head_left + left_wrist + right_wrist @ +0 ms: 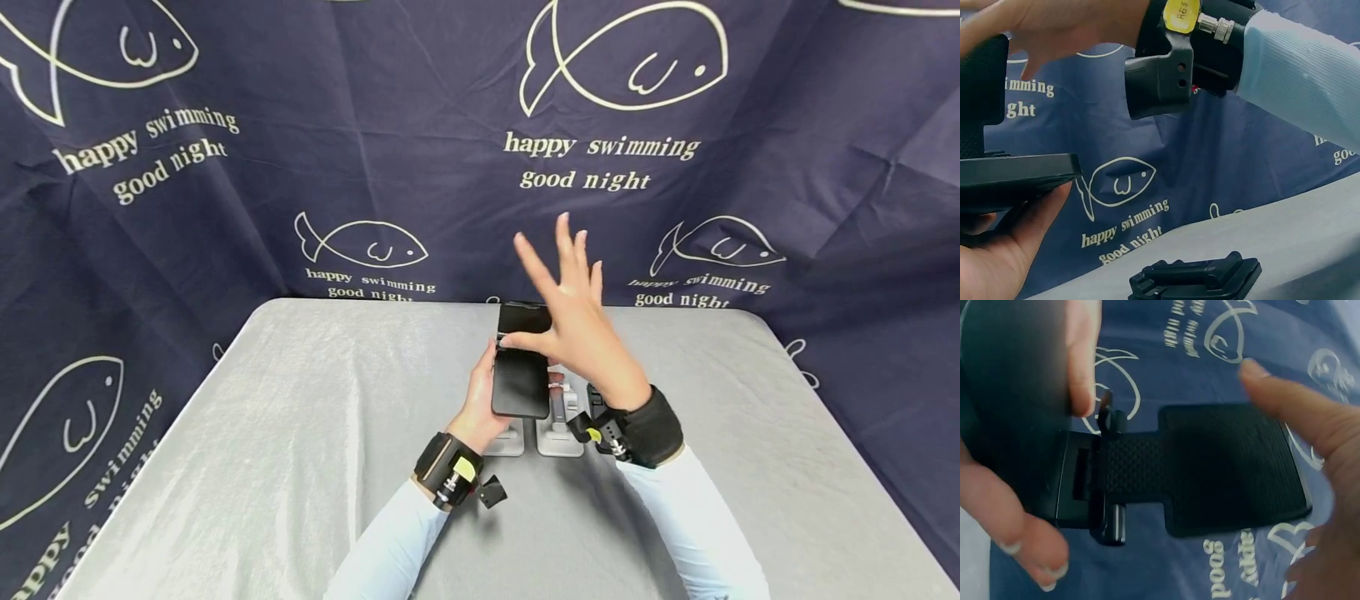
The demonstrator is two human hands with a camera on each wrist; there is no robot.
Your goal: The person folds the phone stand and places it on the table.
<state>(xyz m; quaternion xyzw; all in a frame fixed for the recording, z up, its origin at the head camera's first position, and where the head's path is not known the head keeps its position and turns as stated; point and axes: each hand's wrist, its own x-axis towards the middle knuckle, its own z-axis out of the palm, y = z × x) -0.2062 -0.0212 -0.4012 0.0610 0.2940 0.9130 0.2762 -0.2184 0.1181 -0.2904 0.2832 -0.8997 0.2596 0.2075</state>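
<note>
A black folding phone stand (521, 385) is held above the table in my left hand (480, 404), whose fingers and thumb grip its thick base from the sides. In the right wrist view, its ribbed back plate (1235, 469) swings out from a hinge with a textured neck. My right hand (573, 321) hovers over the stand with fingers spread wide, holding nothing. Its thumb overlaps the hinge area in the head view. From the left wrist view, the plate stands up from the base (1019, 178), and my right hand (1066, 28) is beside it.
Two grey stands, left (506, 442) and right (558, 442), sit on the grey-covered table (337, 400) beneath my hands. A black folded stand-like object (1194, 278) lies there too, partly hidden by my right wrist in the head view. Dark blue printed cloth (450, 125) hangs behind.
</note>
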